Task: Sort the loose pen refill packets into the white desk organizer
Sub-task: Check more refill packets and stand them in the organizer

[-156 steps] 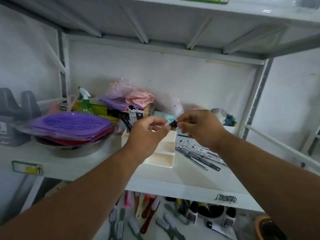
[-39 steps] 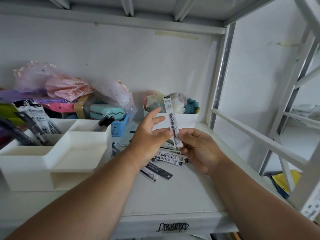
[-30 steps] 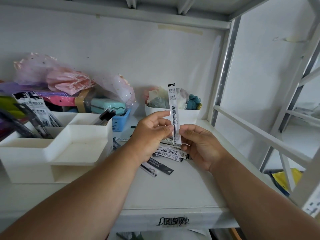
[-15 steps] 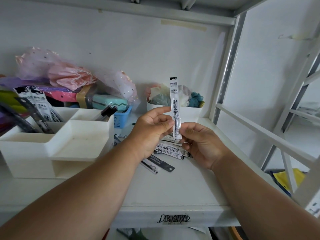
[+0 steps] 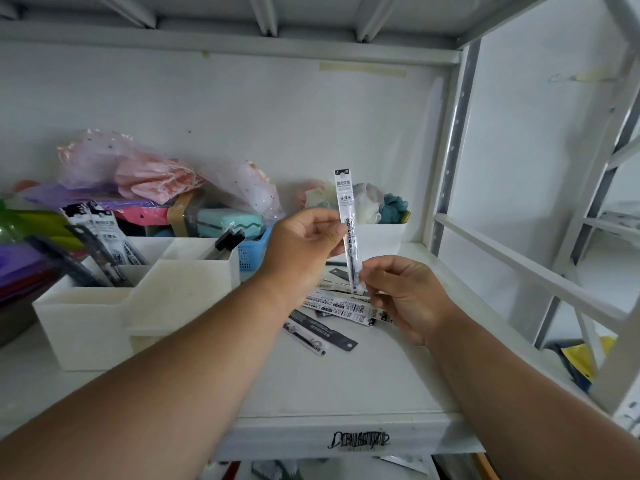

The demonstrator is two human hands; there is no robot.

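On the shelf (image 5: 346, 386), the organizer (image 5: 138, 306) sits to my left, loose packets (image 5: 343, 308) lie right of it, a tub (image 5: 381, 237) behind them.

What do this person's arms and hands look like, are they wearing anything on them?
Nothing worn shows. Both forearms are bare with no sleeves in view, and the left hand and right hand carry no gloves, watch or bracelet; no rings can be made out.

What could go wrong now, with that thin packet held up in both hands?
Both the left hand and right hand only pinch the upright refill packet, so it might slip onto the loose packets below. The organizer's back compartment already looks crowded.
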